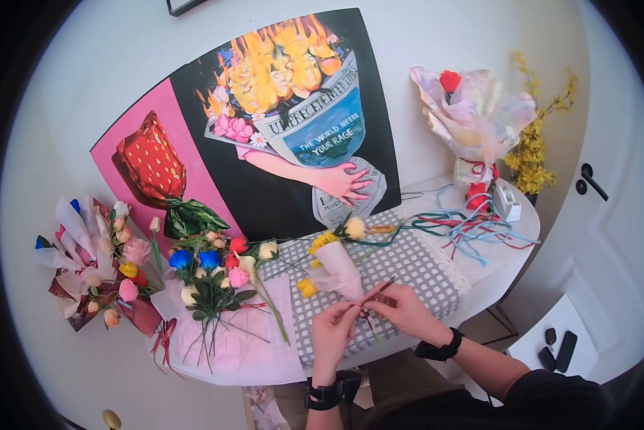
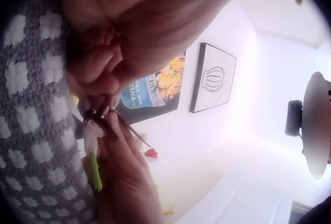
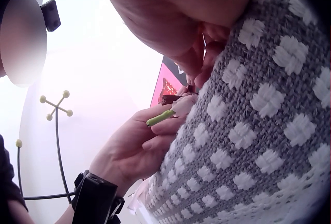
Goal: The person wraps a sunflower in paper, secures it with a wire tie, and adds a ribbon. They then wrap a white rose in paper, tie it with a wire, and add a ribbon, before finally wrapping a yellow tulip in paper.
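A small bouquet of yellow flowers (image 1: 322, 242) in pale pink wrapping paper (image 1: 338, 274) lies on the checked cloth, its stem end toward the person. Dark red ribbon (image 1: 379, 288) goes round the gathered neck of the paper. My left hand (image 1: 334, 331) pinches the ribbon at the neck between thumb and fingertips. From the other side my right hand (image 1: 409, 313) pinches the ribbon too, and a dark end sticks out above its fingers. Below the knot, the green stem (image 3: 161, 118) pokes out of the paper. In the left wrist view the ribbon (image 2: 106, 123) crosses the stem, fingertips close together.
Loose artificial flowers (image 1: 211, 279) lie on pink paper at the left, beside larger bouquets (image 1: 92, 258). Tangled ribbons (image 1: 472, 222) and a white tape dispenser (image 1: 507, 203) are at the right. A wrapped bouquet (image 1: 472, 122) stands behind them. Posters (image 1: 300, 122) lean on the wall.
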Motion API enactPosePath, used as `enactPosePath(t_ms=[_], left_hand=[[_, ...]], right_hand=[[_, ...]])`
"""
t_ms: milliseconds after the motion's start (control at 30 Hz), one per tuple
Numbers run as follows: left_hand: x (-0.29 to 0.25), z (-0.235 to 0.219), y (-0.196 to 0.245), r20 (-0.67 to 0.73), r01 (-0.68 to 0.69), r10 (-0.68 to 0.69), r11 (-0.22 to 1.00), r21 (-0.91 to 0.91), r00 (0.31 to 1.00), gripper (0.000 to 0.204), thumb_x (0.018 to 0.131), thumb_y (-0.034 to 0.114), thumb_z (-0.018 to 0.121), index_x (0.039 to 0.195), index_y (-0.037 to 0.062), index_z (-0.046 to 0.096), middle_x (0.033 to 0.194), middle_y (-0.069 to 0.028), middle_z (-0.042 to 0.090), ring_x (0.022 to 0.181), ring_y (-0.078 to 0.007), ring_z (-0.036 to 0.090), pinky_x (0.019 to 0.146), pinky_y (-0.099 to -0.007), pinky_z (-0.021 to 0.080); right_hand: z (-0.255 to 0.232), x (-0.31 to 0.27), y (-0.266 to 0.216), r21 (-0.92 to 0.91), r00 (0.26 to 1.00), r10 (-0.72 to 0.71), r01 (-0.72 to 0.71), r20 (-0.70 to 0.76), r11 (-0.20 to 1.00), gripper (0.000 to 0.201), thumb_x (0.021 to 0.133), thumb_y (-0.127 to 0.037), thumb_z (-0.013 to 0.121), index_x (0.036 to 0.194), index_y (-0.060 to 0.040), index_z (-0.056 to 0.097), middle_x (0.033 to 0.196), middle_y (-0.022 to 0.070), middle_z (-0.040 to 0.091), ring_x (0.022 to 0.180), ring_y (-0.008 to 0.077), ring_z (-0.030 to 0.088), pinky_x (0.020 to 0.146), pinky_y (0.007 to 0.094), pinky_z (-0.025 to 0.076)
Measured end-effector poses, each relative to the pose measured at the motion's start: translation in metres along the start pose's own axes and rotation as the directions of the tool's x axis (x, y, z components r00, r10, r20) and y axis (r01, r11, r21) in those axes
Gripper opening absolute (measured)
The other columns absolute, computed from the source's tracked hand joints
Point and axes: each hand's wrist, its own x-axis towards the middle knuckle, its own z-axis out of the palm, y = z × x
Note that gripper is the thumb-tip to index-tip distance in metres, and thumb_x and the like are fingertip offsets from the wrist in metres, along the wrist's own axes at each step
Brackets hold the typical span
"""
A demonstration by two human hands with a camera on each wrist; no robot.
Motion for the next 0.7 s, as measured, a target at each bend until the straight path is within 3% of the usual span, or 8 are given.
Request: enactPosePath(t_ms=[167, 333, 400, 433, 500, 700], left_hand=[[0.000, -0.001, 0.000, 0.024, 0.030, -0.031, 0.998, 0.057, 0.999, 0.014, 0.098, 0.013, 0.070, 0.098, -0.0009, 0.074, 0.062, 0.0006, 0.061, 0.045, -0.0027, 0.044, 0.041, -0.0198, 0.028], [0.000, 0.004, 0.005, -0.015, 0.042, -0.042, 0.999, 0.034, 0.999, 0.014, 0.098, 0.014, 0.070, 0.098, 0.0003, 0.074, 0.058, 0.0017, 0.057, 0.044, -0.0035, 0.044, 0.040, -0.0200, 0.028], [0.000, 0.003, 0.003, -0.028, 0.042, -0.042, 0.999, 0.023, 0.999, 0.014, 0.098, 0.014, 0.070, 0.099, 0.0005, 0.074, 0.058, 0.0015, 0.058, 0.044, -0.0037, 0.045, 0.040, -0.0200, 0.028], [0.001, 0.003, 0.002, -0.032, 0.032, -0.031, 0.999, 0.022, 0.999, 0.013, 0.098, 0.013, 0.071, 0.100, 0.0004, 0.073, 0.059, 0.0013, 0.059, 0.044, -0.0038, 0.045, 0.040, -0.0200, 0.028], [0.001, 0.003, 0.000, -0.036, 0.021, -0.020, 1.000, 0.022, 0.999, 0.013, 0.097, 0.013, 0.071, 0.101, 0.0002, 0.073, 0.060, 0.0011, 0.059, 0.044, -0.0039, 0.046, 0.040, -0.0199, 0.028], [0.000, 0.005, -0.002, -0.073, -0.020, 0.021, 1.000, 0.010, 0.997, 0.011, 0.095, 0.008, 0.073, 0.102, -0.0004, 0.071, 0.062, 0.0004, 0.061, 0.045, -0.0034, 0.047, 0.041, -0.0194, 0.030]], right_hand=[[0.002, 0.000, -0.003, 0.062, 1.000, 0.024, -0.024, 0.004, 0.998, 0.011, 0.099, -0.010, 0.066, 0.101, 0.0005, 0.068, 0.078, 0.0011, 0.066, 0.065, 0.0062, 0.056, 0.059, 0.0254, 0.044], [0.001, -0.001, -0.005, 0.128, 1.000, 0.019, -0.022, 0.023, 0.992, 0.011, 0.098, -0.011, 0.066, 0.102, -0.0008, 0.069, 0.080, 0.0020, 0.066, 0.065, 0.0067, 0.057, 0.059, 0.0255, 0.045], [-0.004, -0.002, -0.013, -0.058, 0.996, 0.006, 0.000, 0.091, 0.998, 0.011, 0.097, -0.011, 0.068, 0.104, -0.0031, 0.070, 0.081, 0.0032, 0.065, 0.065, 0.0082, 0.058, 0.060, 0.0258, 0.046], [-0.003, -0.002, -0.012, -0.058, 0.996, 0.006, 0.000, 0.090, 0.998, 0.011, 0.097, -0.011, 0.068, 0.104, -0.0031, 0.070, 0.081, 0.0032, 0.065, 0.065, 0.0082, 0.058, 0.060, 0.0258, 0.046], [-0.002, 0.000, -0.008, -0.125, 0.985, -0.126, 0.140, 0.115, 0.982, 0.012, 0.095, -0.012, 0.071, 0.105, -0.0049, 0.071, 0.083, 0.0042, 0.065, 0.067, 0.0100, 0.060, 0.062, 0.0264, 0.048], [-0.002, 0.000, -0.007, -0.092, 0.989, -0.086, 0.097, 0.120, 0.991, 0.014, 0.090, -0.005, 0.074, 0.104, -0.0024, 0.072, 0.086, 0.0042, 0.064, 0.072, 0.0112, 0.062, 0.064, 0.0259, 0.049]])
